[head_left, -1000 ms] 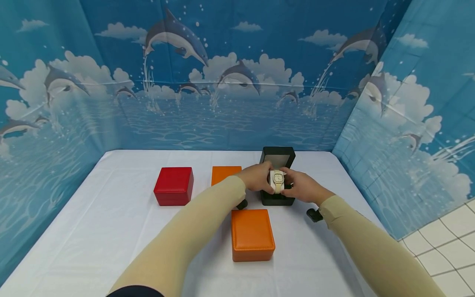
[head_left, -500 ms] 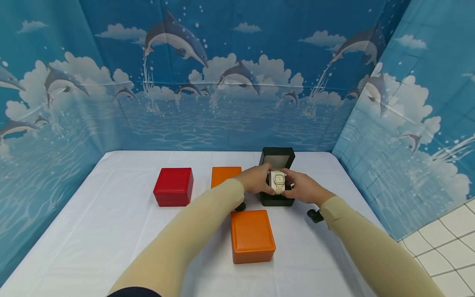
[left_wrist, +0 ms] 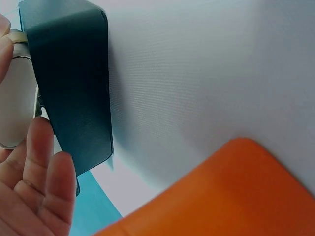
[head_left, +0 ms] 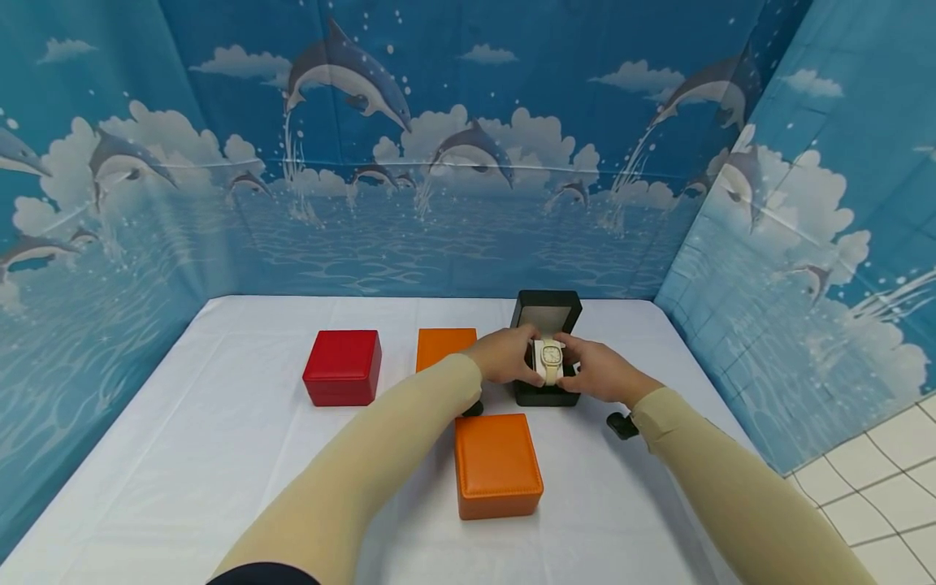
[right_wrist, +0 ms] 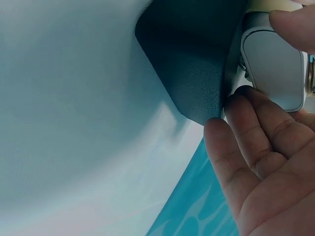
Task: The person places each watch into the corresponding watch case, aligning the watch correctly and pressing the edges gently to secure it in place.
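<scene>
A cream-strapped watch (head_left: 552,355) with a squarish gold-rimmed face is wrapped round a pale cushion (right_wrist: 273,64). Both hands hold it just above the base of a dark green-black watch box (head_left: 547,397), whose lid stands raised behind. My left hand (head_left: 506,355) pinches the watch and cushion from the left, thumb at the lower front. From the right, my right hand (head_left: 604,370) grips the other end the same way. The cushion's flat ends show in both wrist views, beside the box wall (left_wrist: 74,88). The inside of the box base is mostly hidden.
A closed orange box (head_left: 497,459) sits in front of the hands. Another orange box (head_left: 444,345) stands behind the left forearm, partly covered. Further left is a closed red box (head_left: 341,366). All rest on a white tablecloth (head_left: 234,422), with a dolphin-print curtain (head_left: 468,236) behind.
The watch has shifted very slightly right and toward the front of the box, still held by both hands. The boxes stay in place.
</scene>
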